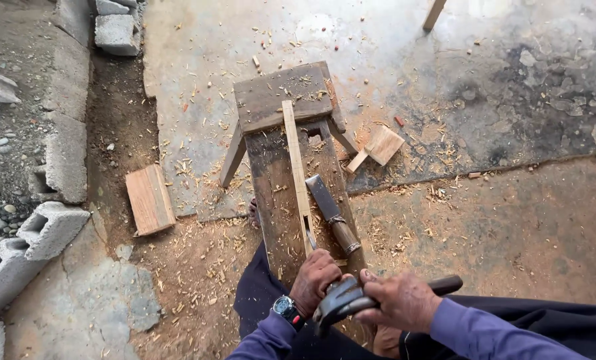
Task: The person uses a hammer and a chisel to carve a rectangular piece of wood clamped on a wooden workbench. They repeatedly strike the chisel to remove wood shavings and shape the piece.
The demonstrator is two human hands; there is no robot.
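Down here our left hand (316, 277) pinches the thin wooden strip (296, 167) along the bench (278, 193) — right hand (401, 300) grips a dark-handled blade (351, 299); bare floor both sides, the cutting edge hidden.

no packages, labels or signs; only a small round watch face (284, 307) on the wrist.

Your sleeves (471, 330) are purple, your wristwatch (286, 309) black with a blue-ringed face; the bench (278, 173) is dark weathered brown, the strip (295, 167) on it pale tan; the chisel blade (322, 197) is dull grey, its handle (344, 235) brown with metal bands; shavings (198, 167) lie yellowish on reddish-brown ground.
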